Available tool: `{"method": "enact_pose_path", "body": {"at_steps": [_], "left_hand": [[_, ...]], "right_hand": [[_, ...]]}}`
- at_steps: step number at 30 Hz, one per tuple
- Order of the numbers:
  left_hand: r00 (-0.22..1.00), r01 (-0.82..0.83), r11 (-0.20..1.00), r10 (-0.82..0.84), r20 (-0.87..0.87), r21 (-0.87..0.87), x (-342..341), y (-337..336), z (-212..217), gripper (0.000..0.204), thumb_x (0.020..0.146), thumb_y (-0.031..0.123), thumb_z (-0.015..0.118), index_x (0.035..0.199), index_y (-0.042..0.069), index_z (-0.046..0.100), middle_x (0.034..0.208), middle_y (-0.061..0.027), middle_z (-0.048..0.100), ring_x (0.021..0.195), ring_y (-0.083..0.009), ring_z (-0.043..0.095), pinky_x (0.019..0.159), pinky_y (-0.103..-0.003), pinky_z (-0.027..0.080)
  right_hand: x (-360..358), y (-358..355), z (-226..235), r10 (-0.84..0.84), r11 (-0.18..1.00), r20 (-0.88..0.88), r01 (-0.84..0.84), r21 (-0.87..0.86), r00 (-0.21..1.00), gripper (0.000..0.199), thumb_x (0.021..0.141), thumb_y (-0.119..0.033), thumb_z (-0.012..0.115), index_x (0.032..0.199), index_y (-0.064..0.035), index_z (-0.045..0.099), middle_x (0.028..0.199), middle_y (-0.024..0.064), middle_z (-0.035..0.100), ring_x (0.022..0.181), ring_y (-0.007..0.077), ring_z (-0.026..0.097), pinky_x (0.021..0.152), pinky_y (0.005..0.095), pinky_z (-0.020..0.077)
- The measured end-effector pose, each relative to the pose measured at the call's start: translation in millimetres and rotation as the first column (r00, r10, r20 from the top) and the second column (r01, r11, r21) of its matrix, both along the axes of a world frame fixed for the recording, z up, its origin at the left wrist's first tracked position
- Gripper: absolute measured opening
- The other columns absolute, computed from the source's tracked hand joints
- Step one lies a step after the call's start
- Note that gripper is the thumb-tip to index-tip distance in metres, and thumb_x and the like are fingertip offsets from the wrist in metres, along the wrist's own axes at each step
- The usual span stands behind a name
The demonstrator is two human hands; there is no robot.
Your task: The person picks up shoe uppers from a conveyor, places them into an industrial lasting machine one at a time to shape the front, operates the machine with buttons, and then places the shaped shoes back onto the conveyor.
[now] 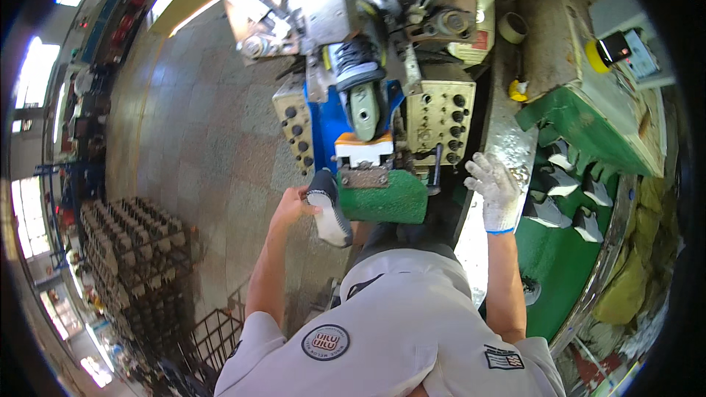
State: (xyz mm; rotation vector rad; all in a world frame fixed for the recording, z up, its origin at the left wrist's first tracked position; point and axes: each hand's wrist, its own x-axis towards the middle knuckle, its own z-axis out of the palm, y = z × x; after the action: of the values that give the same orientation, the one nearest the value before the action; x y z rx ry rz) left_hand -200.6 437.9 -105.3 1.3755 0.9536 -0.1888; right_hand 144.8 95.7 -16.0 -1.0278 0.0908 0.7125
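My bare left hand (pixel 292 207) is closed on a shoe upper (pixel 327 209), dark blue on one side with a pale underside and stitched edge. It is held beside the left end of a green padded rest (pixel 386 197) at the machine's front. My right hand (pixel 496 185), in a whitish knit glove with a blue cuff, is held up with fingers spread and nothing in it. Ahead, a dark shoe (pixel 356 62) sits in the machine (pixel 327 11) above a pale green block (pixel 364 112). Below that is a white plate with an orange edge (pixel 364 148).
Control panels with knobs (pixel 441 121) flank the machine, with a lever (pixel 436 169) at the right one. A metal ledge (pixel 509 143) runs along my right. Several grey shoe uppers (pixel 548 212) lie on a green surface beyond it. Racks of shoes (pixel 132 242) stand left.
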Motion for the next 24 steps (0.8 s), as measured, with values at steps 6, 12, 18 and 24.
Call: {"method": "enact_pose_path", "body": {"at_steps": [6, 12, 18, 24], "left_hand": [[0.942, -0.333, 0.934, 0.324, 0.084, 0.131, -30, -38, 72, 0.046, 0.064, -0.006, 0.077, 0.11, -0.005, 0.07, 0.096, -0.0068, 0.072, 0.083, -0.0157, 0.066, 0.077, -0.03, 0.054], [0.963, -0.266, 0.665, 0.222, 0.155, 0.698, 3, -26, 245, 0.063, 0.054, 0.004, 0.083, 0.116, -0.005, 0.07, 0.088, -0.0024, 0.071, 0.08, -0.0106, 0.064, 0.073, -0.026, 0.053], [0.756, -0.344, 0.851, 0.0, 0.654, 0.397, 50, -47, 299, 0.063, 0.067, 0.021, 0.083, 0.118, -0.009, 0.065, 0.114, -0.016, 0.067, 0.104, -0.0254, 0.064, 0.095, -0.038, 0.049], [0.868, -0.278, 0.618, -0.166, 0.468, 0.735, 243, -92, 224, 0.054, 0.097, 0.025, 0.066, 0.139, -0.005, 0.053, 0.138, -0.0177, 0.058, 0.12, -0.0235, 0.058, 0.102, -0.034, 0.044]], "right_hand": [[-27, 42, 60, 0.235, 0.97, 0.154, -0.221, -0.104, 0.96, 0.058, 0.094, -0.018, 0.065, 0.14, 0.0105, 0.044, 0.13, 0.0231, 0.061, 0.112, 0.0305, 0.066, 0.087, 0.0369, 0.0575], [-78, 92, 126, 0.757, 0.646, 0.481, -0.619, -0.447, 0.443, 0.075, 0.077, -0.024, 0.083, 0.138, 0.0066, 0.051, 0.145, 0.0241, 0.051, 0.122, 0.0265, 0.062, 0.103, 0.0363, 0.0486], [-102, 76, 159, 0.636, 0.7, 0.451, -0.714, 0.003, 0.626, 0.127, 0.069, -0.043, 0.09, 0.154, 0.0108, 0.012, 0.147, 0.0315, 0.042, 0.136, 0.0307, 0.044, 0.113, 0.0337, 0.0348], [-14, -86, 71, 0.278, 0.924, 0.305, -0.166, -0.344, 0.911, 0.118, 0.068, -0.05, 0.086, 0.151, 0.0103, 0.028, 0.149, 0.0316, 0.04, 0.139, 0.0333, 0.041, 0.117, 0.0363, 0.0313]]}}
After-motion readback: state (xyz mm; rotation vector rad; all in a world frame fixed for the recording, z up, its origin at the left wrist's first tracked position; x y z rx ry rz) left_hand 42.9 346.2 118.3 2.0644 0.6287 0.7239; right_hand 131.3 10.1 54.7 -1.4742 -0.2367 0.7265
